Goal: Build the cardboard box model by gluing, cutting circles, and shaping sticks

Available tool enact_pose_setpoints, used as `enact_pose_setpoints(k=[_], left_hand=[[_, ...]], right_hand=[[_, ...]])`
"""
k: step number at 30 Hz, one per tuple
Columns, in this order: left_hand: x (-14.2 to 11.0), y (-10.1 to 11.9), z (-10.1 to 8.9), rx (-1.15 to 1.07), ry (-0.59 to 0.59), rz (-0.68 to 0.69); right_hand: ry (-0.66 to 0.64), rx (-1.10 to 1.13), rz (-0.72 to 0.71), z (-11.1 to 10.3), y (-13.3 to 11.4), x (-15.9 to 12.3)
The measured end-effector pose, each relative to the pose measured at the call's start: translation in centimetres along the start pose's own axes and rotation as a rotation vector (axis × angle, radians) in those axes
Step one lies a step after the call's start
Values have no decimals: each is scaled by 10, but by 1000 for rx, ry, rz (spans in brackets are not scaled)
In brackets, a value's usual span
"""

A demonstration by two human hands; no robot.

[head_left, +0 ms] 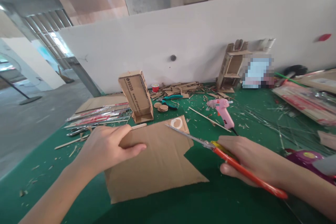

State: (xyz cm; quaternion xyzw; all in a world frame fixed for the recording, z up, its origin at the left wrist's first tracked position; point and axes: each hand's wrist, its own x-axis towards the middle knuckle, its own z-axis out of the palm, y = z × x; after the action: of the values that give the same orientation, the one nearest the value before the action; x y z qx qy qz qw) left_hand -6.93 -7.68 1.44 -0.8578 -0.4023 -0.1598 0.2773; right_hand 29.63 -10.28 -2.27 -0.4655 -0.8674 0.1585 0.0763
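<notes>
My left hand (111, 147) grips the left part of a brown cardboard sheet (154, 164), thumb on top and fingers behind its far edge. The sheet's right side has a jagged, cut-out outline. In my right hand (241, 157) is a pair of scissors (244, 171) with orange and yellow handles. Its blades point left across the sheet's upper right corner, just below a white ring (176, 123) on the cardboard. How far apart the blades are is hard to see. A thin wooden stick (138, 126) pokes out beside my left fingers.
Behind the sheet stands a tall open cardboard box (138, 96), with round cardboard discs (162, 107) and teal-handled pliers (172, 97) nearby. A pink glue gun (224, 112) stands at the right. Cardboard scraps (181, 89) line the white partition (147, 42); a cardboard structure (231, 66) leans there.
</notes>
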Motion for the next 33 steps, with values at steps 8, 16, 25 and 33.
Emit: enact_pose_setpoints(k=[8, 16, 25, 33], left_hand=[[5, 11, -4, -19, 69, 27], [2, 9, -4, -28, 42, -8], [7, 9, -1, -237, -379, -98], [29, 15, 16, -310, -490, -4]], right_hand=[[0, 16, -2, -1, -5, -1], [-26, 36, 1, 6, -2, 0], [-15, 27, 49, 9, -7, 7], [192, 471, 278, 1, 2, 17]])
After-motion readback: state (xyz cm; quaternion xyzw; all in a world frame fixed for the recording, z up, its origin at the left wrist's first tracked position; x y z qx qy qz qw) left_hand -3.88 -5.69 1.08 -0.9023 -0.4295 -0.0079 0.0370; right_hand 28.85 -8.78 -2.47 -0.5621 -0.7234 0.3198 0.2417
